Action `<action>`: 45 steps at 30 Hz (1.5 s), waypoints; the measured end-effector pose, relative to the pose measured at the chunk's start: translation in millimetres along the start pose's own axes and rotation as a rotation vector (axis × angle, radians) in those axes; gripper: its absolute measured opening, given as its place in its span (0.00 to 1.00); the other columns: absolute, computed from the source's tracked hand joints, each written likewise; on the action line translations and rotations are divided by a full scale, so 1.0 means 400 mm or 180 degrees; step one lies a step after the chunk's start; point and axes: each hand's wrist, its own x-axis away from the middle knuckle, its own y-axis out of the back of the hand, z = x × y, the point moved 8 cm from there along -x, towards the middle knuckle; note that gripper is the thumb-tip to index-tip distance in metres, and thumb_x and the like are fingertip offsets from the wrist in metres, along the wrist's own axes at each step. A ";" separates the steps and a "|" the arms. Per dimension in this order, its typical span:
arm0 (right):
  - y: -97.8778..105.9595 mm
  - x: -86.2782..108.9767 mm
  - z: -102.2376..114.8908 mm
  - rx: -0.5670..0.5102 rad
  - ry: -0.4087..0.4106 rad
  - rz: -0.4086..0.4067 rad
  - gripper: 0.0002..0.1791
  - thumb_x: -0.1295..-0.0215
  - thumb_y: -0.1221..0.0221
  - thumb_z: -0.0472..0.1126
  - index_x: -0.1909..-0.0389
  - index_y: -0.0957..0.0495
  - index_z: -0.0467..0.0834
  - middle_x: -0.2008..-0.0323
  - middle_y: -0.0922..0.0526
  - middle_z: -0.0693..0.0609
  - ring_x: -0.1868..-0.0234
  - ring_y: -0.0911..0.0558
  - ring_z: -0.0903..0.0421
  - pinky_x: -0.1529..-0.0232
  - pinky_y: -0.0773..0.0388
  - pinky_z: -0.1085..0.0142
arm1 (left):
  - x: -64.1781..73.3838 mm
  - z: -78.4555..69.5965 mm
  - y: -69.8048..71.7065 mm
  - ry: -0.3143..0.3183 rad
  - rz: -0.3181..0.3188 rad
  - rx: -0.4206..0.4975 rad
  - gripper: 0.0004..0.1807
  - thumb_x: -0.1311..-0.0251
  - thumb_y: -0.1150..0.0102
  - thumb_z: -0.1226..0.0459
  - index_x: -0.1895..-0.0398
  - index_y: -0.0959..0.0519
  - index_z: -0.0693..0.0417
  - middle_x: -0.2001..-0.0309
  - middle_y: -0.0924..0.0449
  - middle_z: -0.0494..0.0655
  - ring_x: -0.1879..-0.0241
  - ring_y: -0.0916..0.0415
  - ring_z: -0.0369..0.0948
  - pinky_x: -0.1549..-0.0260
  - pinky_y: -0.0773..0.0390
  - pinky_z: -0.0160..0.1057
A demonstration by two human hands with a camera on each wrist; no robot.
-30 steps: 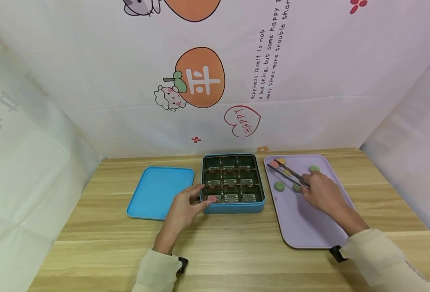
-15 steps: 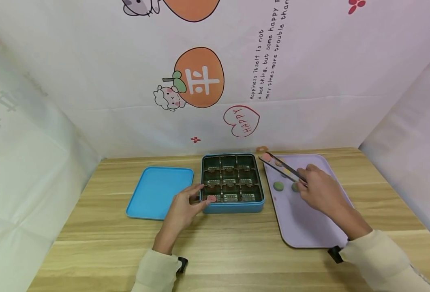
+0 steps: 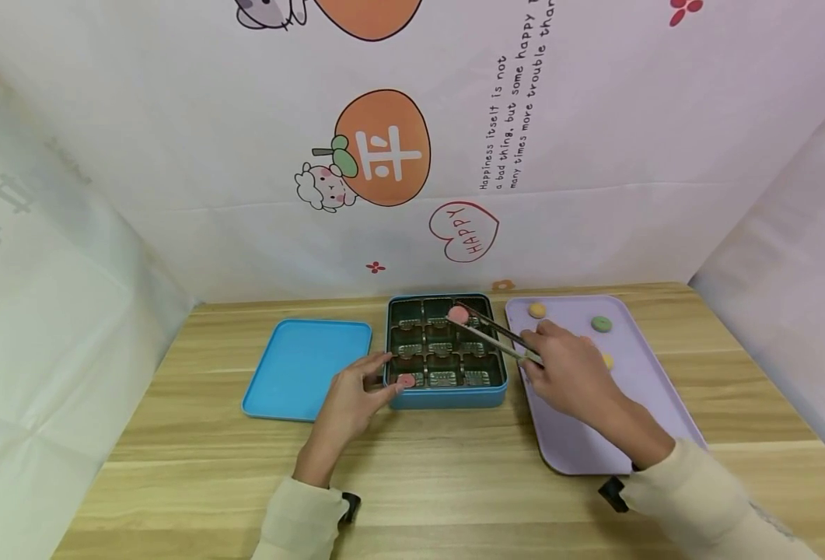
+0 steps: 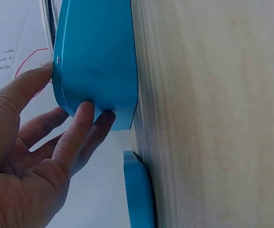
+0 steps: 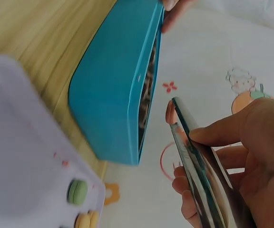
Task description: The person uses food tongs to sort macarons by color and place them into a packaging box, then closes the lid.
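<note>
My right hand (image 3: 569,373) grips metal tongs (image 3: 485,336), which pinch a pink macaron (image 3: 458,314) at their tips. In the head view this macaron overlaps the far row of the blue box (image 3: 449,399); the right wrist view shows it above the open top. Inside the box is a dark divided insert, and a pink piece (image 3: 406,380) lies in its near left compartment. My left hand (image 3: 352,397) touches the box's left side, its thumb (image 4: 34,81) at the rim and fingers (image 4: 75,135) against the wall.
A blue lid (image 3: 307,369) lies left of the box. On the right, a lilac tray (image 3: 587,447) bears a yellow macaron (image 3: 536,310), a green macaron (image 3: 601,323) and others partly hidden by my right hand. A printed cloth (image 3: 244,233) stands behind the table.
My right hand has lifted the pink macaron off the tray with the tongs and carried it left over the box. My left hand has stayed put.
</note>
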 end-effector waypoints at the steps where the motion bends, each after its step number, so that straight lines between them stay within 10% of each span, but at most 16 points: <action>1: -0.003 -0.003 0.010 -0.0004 0.0041 -0.0001 0.17 0.36 0.34 0.33 0.48 0.15 0.30 0.64 0.18 0.43 0.72 0.25 0.56 0.79 0.31 0.64 | 0.000 0.000 0.000 -0.0013 -0.0006 -0.0005 0.31 0.34 0.28 0.60 0.29 0.22 0.55 0.25 0.29 0.57 0.27 0.30 0.58 0.36 0.21 0.57; 18: -0.088 -0.054 0.121 -0.0004 0.0221 0.0519 0.19 0.33 0.33 0.36 0.44 0.15 0.32 0.57 0.17 0.40 0.69 0.18 0.50 0.78 0.25 0.63 | 0.000 0.002 -0.002 -0.0002 0.0023 0.0068 0.30 0.34 0.29 0.62 0.29 0.22 0.56 0.25 0.29 0.56 0.36 0.20 0.54 0.45 0.14 0.49; 45: -0.113 -0.066 0.137 0.0035 0.0195 0.0491 0.19 0.34 0.33 0.34 0.44 0.15 0.31 0.59 0.17 0.40 0.70 0.19 0.51 0.80 0.26 0.65 | -0.001 0.004 0.000 -0.0008 0.0038 0.0069 0.31 0.34 0.28 0.61 0.28 0.23 0.57 0.25 0.30 0.58 0.32 0.24 0.56 0.40 0.18 0.55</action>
